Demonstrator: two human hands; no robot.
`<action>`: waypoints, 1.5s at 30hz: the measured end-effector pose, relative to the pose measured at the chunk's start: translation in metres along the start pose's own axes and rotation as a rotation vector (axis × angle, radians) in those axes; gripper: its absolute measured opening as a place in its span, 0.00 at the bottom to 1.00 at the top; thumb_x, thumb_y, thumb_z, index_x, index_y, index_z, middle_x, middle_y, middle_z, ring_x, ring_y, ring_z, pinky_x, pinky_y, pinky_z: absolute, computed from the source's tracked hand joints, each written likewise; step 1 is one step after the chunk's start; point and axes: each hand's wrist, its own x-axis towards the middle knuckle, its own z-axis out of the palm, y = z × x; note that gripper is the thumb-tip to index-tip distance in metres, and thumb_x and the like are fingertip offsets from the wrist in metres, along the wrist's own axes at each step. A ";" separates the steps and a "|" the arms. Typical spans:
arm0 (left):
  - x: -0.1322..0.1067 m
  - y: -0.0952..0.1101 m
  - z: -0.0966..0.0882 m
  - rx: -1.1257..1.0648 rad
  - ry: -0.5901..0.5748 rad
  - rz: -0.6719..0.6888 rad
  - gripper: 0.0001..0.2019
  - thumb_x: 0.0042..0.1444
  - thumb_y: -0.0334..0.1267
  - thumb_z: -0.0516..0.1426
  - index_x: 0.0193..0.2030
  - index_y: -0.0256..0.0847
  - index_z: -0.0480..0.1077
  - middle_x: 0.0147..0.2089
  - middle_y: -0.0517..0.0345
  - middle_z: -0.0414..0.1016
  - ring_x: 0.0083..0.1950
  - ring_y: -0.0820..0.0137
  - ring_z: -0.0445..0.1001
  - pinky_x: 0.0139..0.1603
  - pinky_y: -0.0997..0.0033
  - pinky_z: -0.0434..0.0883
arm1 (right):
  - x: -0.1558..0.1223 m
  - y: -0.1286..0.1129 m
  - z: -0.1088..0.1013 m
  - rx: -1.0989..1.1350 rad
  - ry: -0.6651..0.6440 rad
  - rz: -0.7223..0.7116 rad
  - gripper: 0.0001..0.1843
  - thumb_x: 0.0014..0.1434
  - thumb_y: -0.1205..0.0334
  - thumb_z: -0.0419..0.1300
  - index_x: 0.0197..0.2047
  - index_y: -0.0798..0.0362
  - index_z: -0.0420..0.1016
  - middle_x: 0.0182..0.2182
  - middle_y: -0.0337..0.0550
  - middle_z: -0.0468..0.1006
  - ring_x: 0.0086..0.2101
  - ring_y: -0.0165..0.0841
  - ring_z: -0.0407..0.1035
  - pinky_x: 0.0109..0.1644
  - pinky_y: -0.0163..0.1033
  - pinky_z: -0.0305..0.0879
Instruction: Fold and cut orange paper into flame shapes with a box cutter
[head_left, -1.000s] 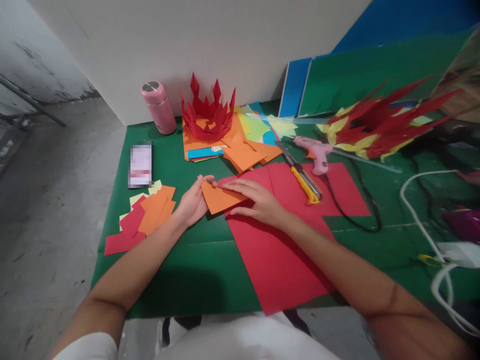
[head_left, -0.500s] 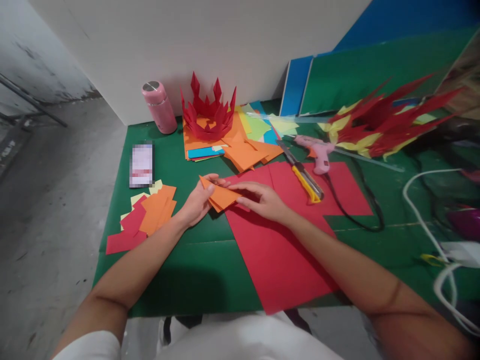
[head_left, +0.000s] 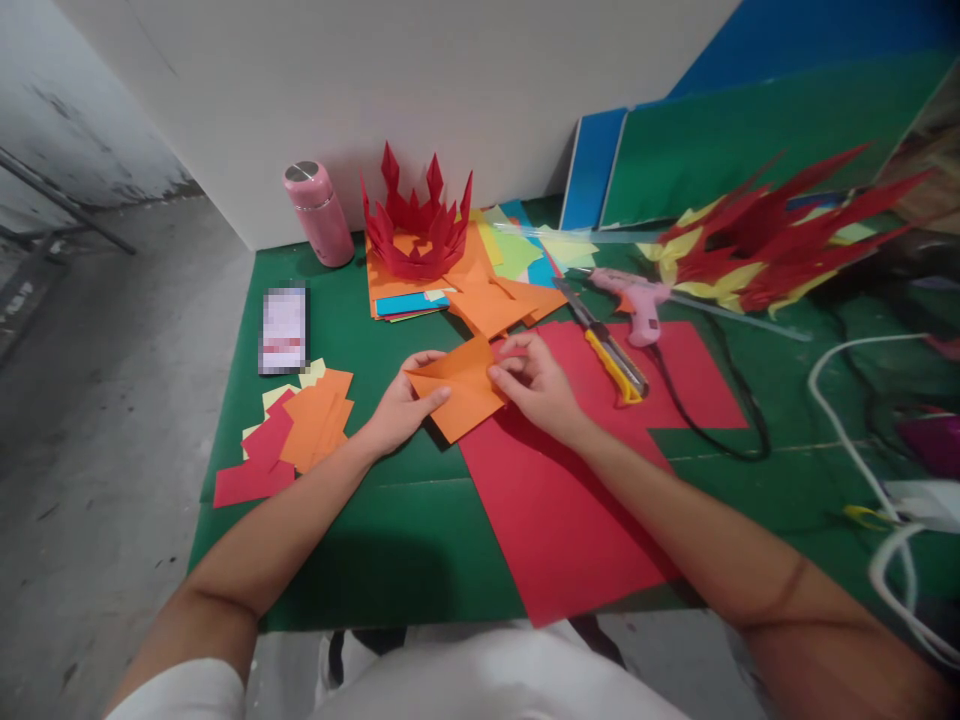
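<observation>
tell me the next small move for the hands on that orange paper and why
Probably lay the orange paper flat on the red sheet and press the fold. Both the left hand and right hand pinch it, half-opened and lifted, with a diagonal crease showing.

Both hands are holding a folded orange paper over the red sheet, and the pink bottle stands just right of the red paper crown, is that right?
Not quite. In the head view the pink bottle stands left of the red paper crown, not right. The rest holds: the left hand and right hand hold the folded orange paper over the red sheet.
</observation>
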 end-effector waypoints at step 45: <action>0.005 0.001 -0.007 0.141 0.200 0.157 0.24 0.49 0.46 0.67 0.48 0.43 0.63 0.38 0.56 0.80 0.37 0.66 0.81 0.38 0.64 0.79 | -0.009 -0.007 -0.005 -0.289 -0.234 -0.192 0.14 0.65 0.59 0.55 0.50 0.47 0.79 0.47 0.42 0.82 0.46 0.34 0.77 0.52 0.39 0.73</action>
